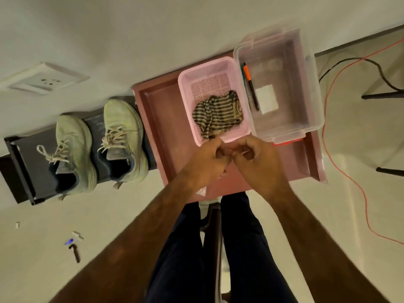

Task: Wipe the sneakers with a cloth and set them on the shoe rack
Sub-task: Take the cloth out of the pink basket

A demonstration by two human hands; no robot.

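- Judging from how things lie, the task is at its tail end: both sneakers (98, 143) stand side by side on the shoe rack (19, 162), on the left of the scene, toes pointing far and heels near.
- The cloth (218, 114) lies crumpled in the pink basket (185, 101) on the table (159, 119), its near tail trailing to the basket's near rim.
- The left hand (207, 160) and right hand (260, 162) meet just near of that rim, knuckles up and fingers curled in towards each other.
- Left grip: the fingertips sit right at the cloth's tail, and I cannot tell whether they pinch it or only lie beside it.
- Right grip: curled closed around a dark hollow, with nothing that I can make out inside it.
- Next move, as I judge it: if the cloth is being put away, only letting go and drawing the hands back is left; if it is being taken up, it needs a firm pinch on that tail and a lift clear of the rim.
- Sneakers: pale green knit uppers, thick foam soles, loose flat laces, dark lining.
- Rack: flat, black, hard-edged.
- Cloth: soft, thin, dark and tan stripes, heavily wrinkled.
- Basket: rigid plastic, mesh-perforated floor, rounded corners.
- Clear box (310, 84), touching the basket's right side: see-through plastic holding an orange-capped marker (250, 84).
- Table: dull red with a raised rim.
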